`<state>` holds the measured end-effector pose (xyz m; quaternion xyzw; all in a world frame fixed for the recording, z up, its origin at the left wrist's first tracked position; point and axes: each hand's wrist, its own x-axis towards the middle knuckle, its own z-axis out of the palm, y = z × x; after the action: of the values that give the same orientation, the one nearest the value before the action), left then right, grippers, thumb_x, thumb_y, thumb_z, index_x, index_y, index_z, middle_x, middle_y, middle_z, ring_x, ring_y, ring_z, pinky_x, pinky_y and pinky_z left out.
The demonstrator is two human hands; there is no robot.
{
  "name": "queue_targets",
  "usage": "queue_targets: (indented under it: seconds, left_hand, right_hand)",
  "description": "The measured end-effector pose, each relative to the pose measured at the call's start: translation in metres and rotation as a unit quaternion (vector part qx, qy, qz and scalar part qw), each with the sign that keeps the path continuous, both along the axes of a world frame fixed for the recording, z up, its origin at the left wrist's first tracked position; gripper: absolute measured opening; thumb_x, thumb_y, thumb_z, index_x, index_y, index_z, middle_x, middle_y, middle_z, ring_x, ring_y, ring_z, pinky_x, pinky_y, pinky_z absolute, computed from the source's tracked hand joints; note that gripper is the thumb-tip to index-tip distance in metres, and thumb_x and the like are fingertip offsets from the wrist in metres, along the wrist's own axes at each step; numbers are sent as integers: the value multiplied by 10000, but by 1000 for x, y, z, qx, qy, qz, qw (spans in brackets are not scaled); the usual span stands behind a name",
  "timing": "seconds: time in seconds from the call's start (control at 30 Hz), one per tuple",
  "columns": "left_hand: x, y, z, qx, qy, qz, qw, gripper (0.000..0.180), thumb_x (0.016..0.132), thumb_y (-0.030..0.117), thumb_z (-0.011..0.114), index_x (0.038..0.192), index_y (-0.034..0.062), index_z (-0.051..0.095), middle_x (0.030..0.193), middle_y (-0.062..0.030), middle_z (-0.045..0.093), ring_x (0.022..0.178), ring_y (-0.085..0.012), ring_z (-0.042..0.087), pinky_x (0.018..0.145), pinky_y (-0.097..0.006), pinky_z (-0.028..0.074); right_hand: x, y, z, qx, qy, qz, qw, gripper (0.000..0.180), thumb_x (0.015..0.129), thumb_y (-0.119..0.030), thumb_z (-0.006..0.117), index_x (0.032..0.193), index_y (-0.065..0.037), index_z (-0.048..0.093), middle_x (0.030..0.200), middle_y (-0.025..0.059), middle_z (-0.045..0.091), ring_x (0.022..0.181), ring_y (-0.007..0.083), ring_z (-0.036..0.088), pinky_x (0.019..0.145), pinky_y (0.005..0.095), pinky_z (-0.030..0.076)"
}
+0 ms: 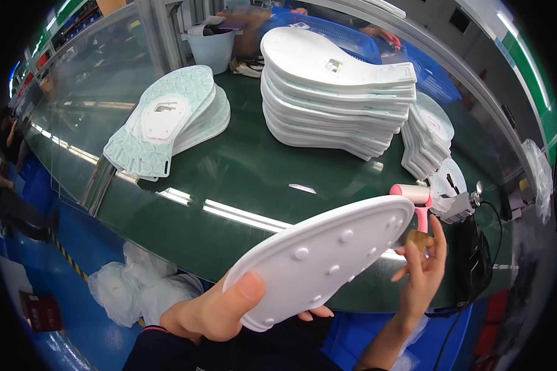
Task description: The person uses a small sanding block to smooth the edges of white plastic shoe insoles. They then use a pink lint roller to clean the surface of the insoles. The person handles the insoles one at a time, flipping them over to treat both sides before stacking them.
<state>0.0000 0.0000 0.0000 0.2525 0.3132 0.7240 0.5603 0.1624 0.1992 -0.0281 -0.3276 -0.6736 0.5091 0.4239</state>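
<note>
Left hand (pixel 226 312): your fingers clasp the white panel (pixel 328 253), thumb pressed on its knobbed face, other fingertips showing past its lower edge.
Right hand (pixel 422 272): your thumb and finger pinch a tan piece (pixel 419 240), just beside the panel's far end.
White panel: tilted, held above the near side of the bench (pixel 241 185), running from your left thumb up toward your right fingers.
Pink roller (pixel 413 195): just beyond your right fingertips; whether they touch its handle, you cannot tell.
Tall stack (pixel 337 111): more white panels, ahead and left of your right fingers.
Smaller stack (pixel 426 133): ahead of your right fingers, beside the tall one.
Patterned pile (pixel 165 123): ahead and left of your left fingers.
Bucket (pixel 210 52): farther out, beyond that pile.
</note>
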Motion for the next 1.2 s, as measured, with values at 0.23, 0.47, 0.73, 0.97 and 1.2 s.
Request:
queue_targets:
  seconds: [0.23,0.47,0.73,0.97,1.2]
  left_hand:
    - [11,2,0,0,-1,-4,1000,738,828,478,420,1302,-60,247,1156,-199,471,1008,-286,525,847,-360,420]
    - [14,0,17,-56,118,51,990,657,834,434,411,1238,-80,345,1104,-187,505,986,-240,522,852,-336,408]
    - [6,-11,-16,-1,186,11,982,553,859,380,395,1122,-102,465,927,-157,585,832,-194,552,693,-271,433]
    - [34,-1,15,-181,-9,110,977,863,721,596,548,1298,-3,319,1259,-152,436,1162,-249,429,983,-367,327]
    - [13,-8,-12,-51,142,19,988,677,807,483,438,1224,-48,391,1043,-161,527,918,-210,503,784,-306,386]
  right_hand:
    - [-32,-84,33,139,126,43,981,175,838,-109,448,918,41,407,579,81,469,371,72,362,353,168,288]
    - [-49,-90,28,114,199,199,953,292,751,-8,524,955,-10,315,600,102,478,424,115,451,417,235,435]
    - [-50,-93,27,104,183,190,959,278,682,54,638,923,-5,511,744,77,542,589,107,532,540,196,417]
    - [-48,-91,30,76,182,193,961,291,664,51,644,910,-16,504,727,61,525,566,82,519,511,190,408]
    - [-49,-90,22,71,196,204,957,299,655,42,650,910,-13,503,726,55,528,596,96,527,536,189,409]
